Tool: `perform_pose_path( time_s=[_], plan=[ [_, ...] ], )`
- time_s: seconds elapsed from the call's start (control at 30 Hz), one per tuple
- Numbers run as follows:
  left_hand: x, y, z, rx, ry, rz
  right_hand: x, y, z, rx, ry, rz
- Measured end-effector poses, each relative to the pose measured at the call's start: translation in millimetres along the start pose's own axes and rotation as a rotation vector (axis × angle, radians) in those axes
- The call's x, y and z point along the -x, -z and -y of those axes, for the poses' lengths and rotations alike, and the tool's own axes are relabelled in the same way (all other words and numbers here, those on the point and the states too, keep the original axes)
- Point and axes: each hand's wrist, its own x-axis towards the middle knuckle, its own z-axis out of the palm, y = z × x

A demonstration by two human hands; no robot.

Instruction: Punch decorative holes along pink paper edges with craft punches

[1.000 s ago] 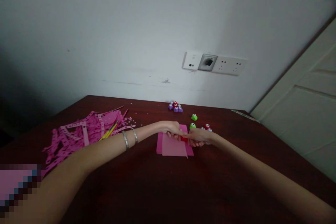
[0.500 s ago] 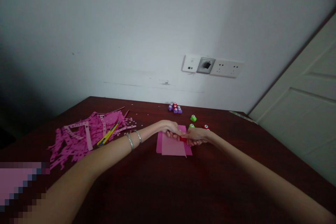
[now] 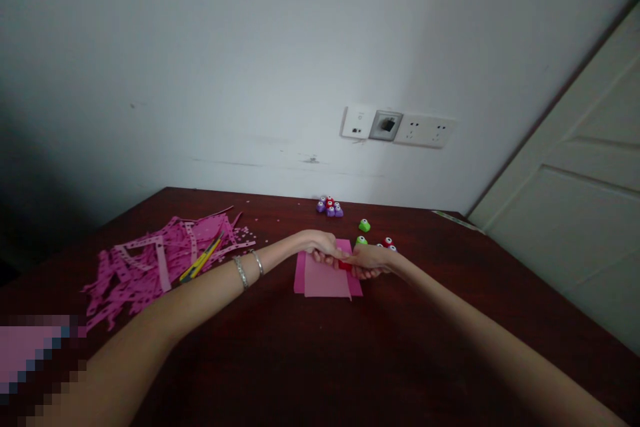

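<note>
Over sheets of pink paper, my left hand (image 3: pixel 323 245) and my right hand (image 3: pixel 369 259) meet with their fingers closed around a red craft punch (image 3: pixel 345 266). Most of the punch is hidden by the fingers, and the thumbs come together on top of it. Beneath the hands a light pink sheet (image 3: pixel 327 281) lies over a darker pink sheet (image 3: pixel 299 280). Whether the light sheet's edge sits inside the punch is hidden. Just beyond my right hand stand a green punch (image 3: pixel 361 240) and a red-topped punch (image 3: pixel 389 242).
Pink punched strips (image 3: pixel 135 267) lie heaped at the left, with a yellow utility knife (image 3: pixel 201 259) on them. Tiny paper bits are scattered beside the heap. Purple and red punches (image 3: pixel 330 207) cluster near the wall (image 3: pixel 240 67). Another green punch (image 3: pixel 365 225) stands alone.
The view shifts slightly. Both hands stay closed together on the red punch over the pink paper, with no clear movement on the table.
</note>
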Motion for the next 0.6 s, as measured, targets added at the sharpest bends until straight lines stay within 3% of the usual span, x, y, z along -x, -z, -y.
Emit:
perform_pose_path(
  time_s=[0.23, 0.43, 0.5, 0.6],
  plan=[
    [7.4, -3.7, -4.8, -0.065, -0.063, -0.108, 1.7, -2.2, -5.1, 0.004, -0.018, -0.077],
    [12.0, -2.7, 0.4, -0.068, -0.135, -0.156, 6.3, -2.7, -6.6, 0.013, 0.03, -0.218],
    [16.1, -3.6, 0.4, -0.132, -0.173, -0.241, 6.7, -5.7, -7.1, 0.032, 0.035, -0.268],
    [26.9, -5.3, -1.3, -0.248, -0.265, -0.466, 7.7, -11.9, -7.4, 0.064, 0.054, -0.371]
  ],
)
